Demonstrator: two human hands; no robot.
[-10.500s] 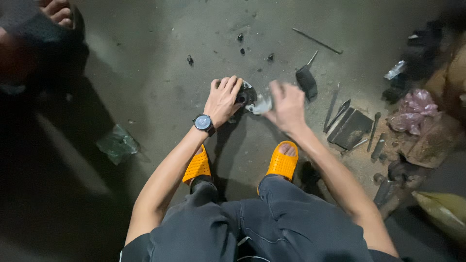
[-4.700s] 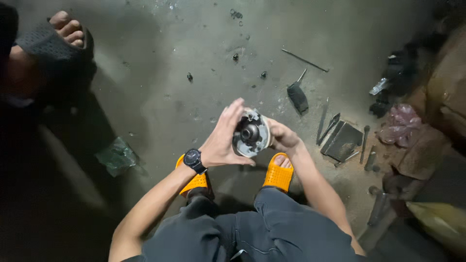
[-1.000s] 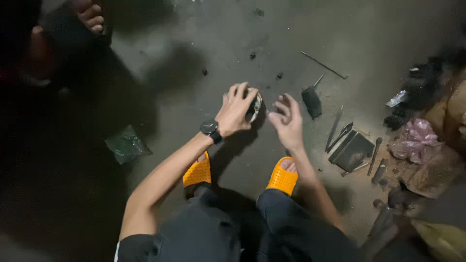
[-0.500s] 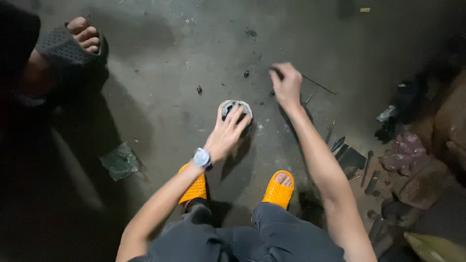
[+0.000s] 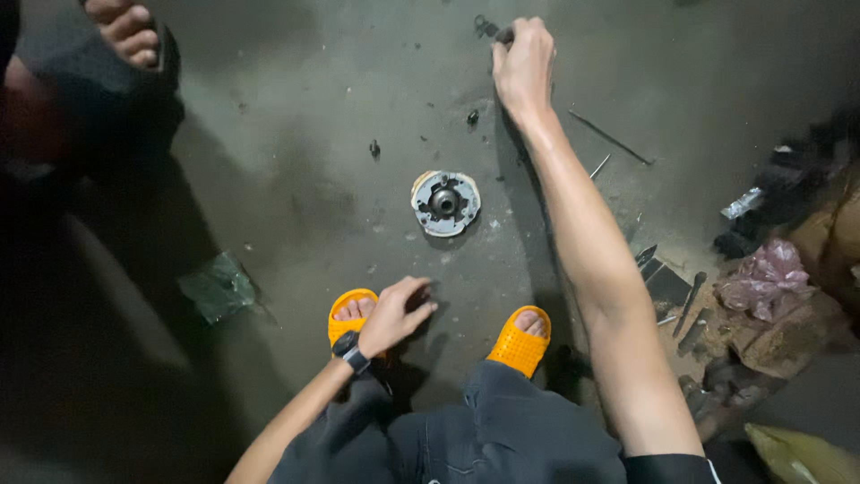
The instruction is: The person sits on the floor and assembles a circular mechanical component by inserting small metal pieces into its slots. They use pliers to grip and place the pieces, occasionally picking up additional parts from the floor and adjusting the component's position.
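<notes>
A round grey metal machine part with a dark hub at its centre (image 5: 445, 203) lies flat on the bare concrete floor (image 5: 296, 161), with neither hand touching it. The person's right hand (image 5: 524, 63) is stretched far forward past the part, to the upper edge of the view, its fingers curled closed around a small dark object (image 5: 503, 36) on the floor; what that object is cannot be told. The left hand (image 5: 399, 314) hangs loose and half open, nearer the body, above the left foot in an orange perforated rubber sandal (image 5: 351, 315), holding nothing; a black wristwatch (image 5: 350, 350) sits on that wrist. The right foot wears a matching orange sandal (image 5: 520, 339). Small dark bits (image 5: 472, 116) lie scattered on the floor beyond the part. A thin metal rod (image 5: 611, 137) lies to the right of the outstretched forearm. Farther right are dark hand tools (image 5: 690, 303) and a crumpled pink plastic bag (image 5: 766, 280). A crumpled green wrapper (image 5: 215, 287) lies to the left. Another person's foot in a dark sandal (image 5: 125, 31) shows at the upper left corner.
</notes>
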